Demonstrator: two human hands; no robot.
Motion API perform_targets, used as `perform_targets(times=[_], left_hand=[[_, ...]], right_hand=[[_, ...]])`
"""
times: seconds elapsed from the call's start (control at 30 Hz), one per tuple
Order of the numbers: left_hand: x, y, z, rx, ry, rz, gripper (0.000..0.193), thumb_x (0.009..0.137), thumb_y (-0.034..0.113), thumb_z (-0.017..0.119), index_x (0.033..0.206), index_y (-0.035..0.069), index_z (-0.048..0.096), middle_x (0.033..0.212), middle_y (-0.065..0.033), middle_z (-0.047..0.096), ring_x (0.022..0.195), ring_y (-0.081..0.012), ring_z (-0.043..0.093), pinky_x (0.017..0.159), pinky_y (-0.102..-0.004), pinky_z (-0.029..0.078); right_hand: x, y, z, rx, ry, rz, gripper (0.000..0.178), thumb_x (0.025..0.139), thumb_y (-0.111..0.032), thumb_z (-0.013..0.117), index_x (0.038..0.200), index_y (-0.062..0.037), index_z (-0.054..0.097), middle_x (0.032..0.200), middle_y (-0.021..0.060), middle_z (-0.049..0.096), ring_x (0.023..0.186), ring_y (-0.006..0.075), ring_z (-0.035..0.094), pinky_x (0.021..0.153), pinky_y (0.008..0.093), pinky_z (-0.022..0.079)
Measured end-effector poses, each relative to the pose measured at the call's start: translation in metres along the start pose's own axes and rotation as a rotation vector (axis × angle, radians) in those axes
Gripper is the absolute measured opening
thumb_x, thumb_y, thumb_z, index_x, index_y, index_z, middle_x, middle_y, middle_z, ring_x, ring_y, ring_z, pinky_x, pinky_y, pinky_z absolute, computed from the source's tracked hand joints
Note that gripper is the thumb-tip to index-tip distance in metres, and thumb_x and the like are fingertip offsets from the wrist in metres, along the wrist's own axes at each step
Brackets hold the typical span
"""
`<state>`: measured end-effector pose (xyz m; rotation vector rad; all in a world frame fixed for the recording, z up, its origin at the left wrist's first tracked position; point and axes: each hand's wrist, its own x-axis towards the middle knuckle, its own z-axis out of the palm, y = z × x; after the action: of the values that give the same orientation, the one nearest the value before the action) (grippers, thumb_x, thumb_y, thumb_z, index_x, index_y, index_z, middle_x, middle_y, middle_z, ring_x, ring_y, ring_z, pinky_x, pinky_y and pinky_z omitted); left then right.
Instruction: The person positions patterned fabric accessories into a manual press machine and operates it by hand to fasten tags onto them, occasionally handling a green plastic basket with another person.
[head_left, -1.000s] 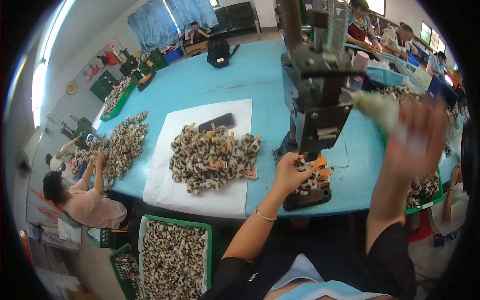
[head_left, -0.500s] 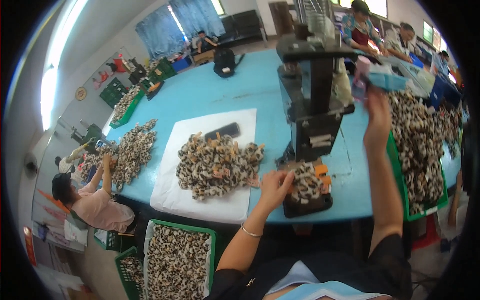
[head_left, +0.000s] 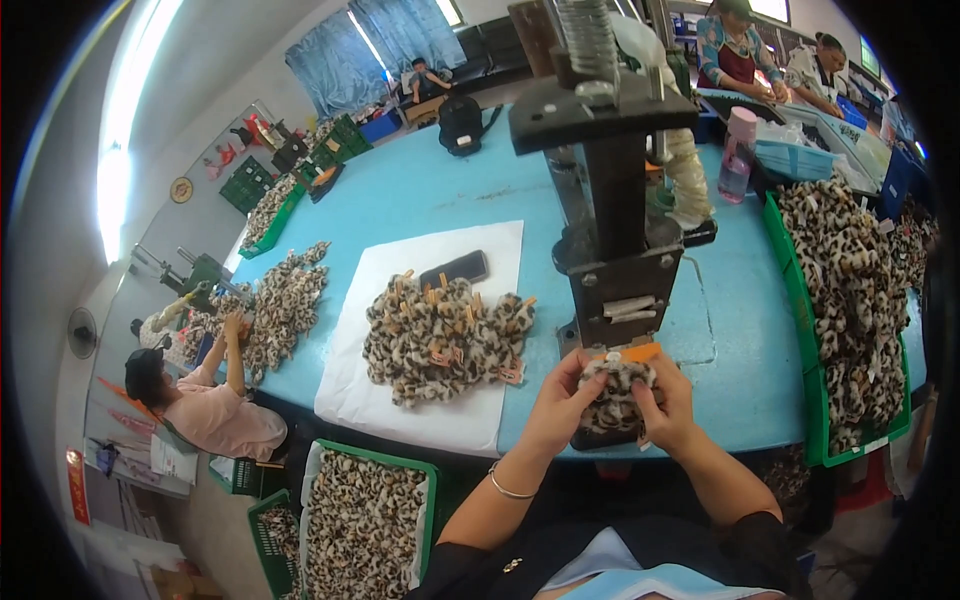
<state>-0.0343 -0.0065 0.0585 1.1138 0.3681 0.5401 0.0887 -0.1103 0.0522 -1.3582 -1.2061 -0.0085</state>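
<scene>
Both my hands hold one small leopard-print fabric piece (head_left: 617, 392) with an orange tag under the head of a black press machine (head_left: 612, 230). My left hand (head_left: 560, 405) grips the piece's left side and my right hand (head_left: 665, 408) its right side. To the left, a pile of similar leopard-print pieces (head_left: 440, 335) lies on a white sheet (head_left: 420, 420) on the blue table (head_left: 450, 200), with a dark phone (head_left: 455, 268) beside it.
A green tray (head_left: 800, 330) full of leopard-print pieces lines the table's right edge. A green crate (head_left: 365, 525) of pieces stands on the floor at lower left. A person in pink (head_left: 210, 410) works at the left; other people sit at the far right. A pink bottle (head_left: 738, 155) stands behind the machine.
My right hand has come down from the tray at the right and joined my left hand on the fabric piece under the press. The view has tilted closer to the machine.
</scene>
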Motion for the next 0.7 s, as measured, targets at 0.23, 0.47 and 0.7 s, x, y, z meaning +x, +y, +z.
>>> perform_targets(times=[0.23,0.47,0.7], left_hand=[[-0.013,-0.011,0.008,-0.100,0.058,0.023,0.019,0.079,0.000,0.067,0.085,0.008,0.050,0.089,0.0011,0.056,0.082,-0.0059,0.050,0.076,-0.0203,0.041],[-0.016,-0.011,-0.003,-0.040,-0.062,-0.099,0.027,0.078,-0.005,0.065,0.097,0.006,0.050,0.093,-0.0016,0.056,0.086,-0.0092,0.055,0.077,-0.0222,0.047],[0.015,-0.020,0.001,-0.041,0.180,0.060,0.028,0.085,-0.004,0.054,0.112,0.003,0.050,0.105,-0.0044,0.058,0.098,-0.0103,0.053,0.086,-0.0236,0.042]], right_hand=[[-0.004,-0.017,-0.028,0.025,-0.337,0.261,0.029,0.069,-0.005,0.070,0.093,-0.0011,0.056,0.081,0.0116,0.056,0.072,0.0277,0.056,0.063,0.0343,0.044],[-0.013,-0.002,-0.017,-0.354,-0.189,-0.366,0.031,0.060,-0.002,0.068,0.088,-0.0009,0.056,0.083,0.0111,0.058,0.070,0.0287,0.056,0.060,0.0380,0.044],[0.014,0.019,-0.002,-0.328,-0.252,0.072,0.027,0.070,-0.002,0.065,0.096,-0.0004,0.057,0.083,0.0115,0.059,0.073,0.0257,0.058,0.065,0.0361,0.046]])
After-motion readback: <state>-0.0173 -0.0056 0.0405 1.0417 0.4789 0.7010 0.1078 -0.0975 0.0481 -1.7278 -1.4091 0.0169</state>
